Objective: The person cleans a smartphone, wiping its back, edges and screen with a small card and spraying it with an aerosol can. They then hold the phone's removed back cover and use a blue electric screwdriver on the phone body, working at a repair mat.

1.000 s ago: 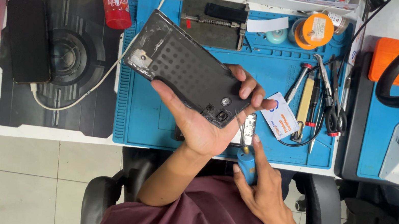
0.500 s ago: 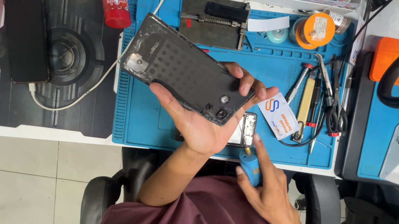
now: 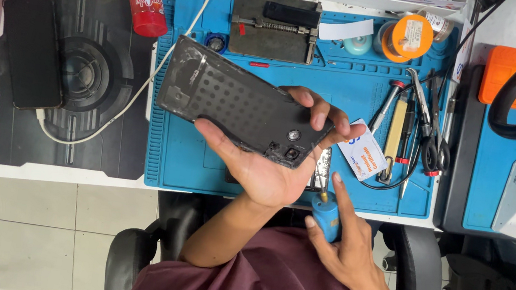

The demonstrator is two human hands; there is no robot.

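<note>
Crosswise, phone back panel [image 3: 240, 106], camera-end right.

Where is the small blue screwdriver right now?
In the head view, the blue screwdriver is in the right hand, at the blue mat's near edge.

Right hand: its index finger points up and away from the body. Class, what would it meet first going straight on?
Probably the white card, just beyond the right hand; depth is unclear.
</note>
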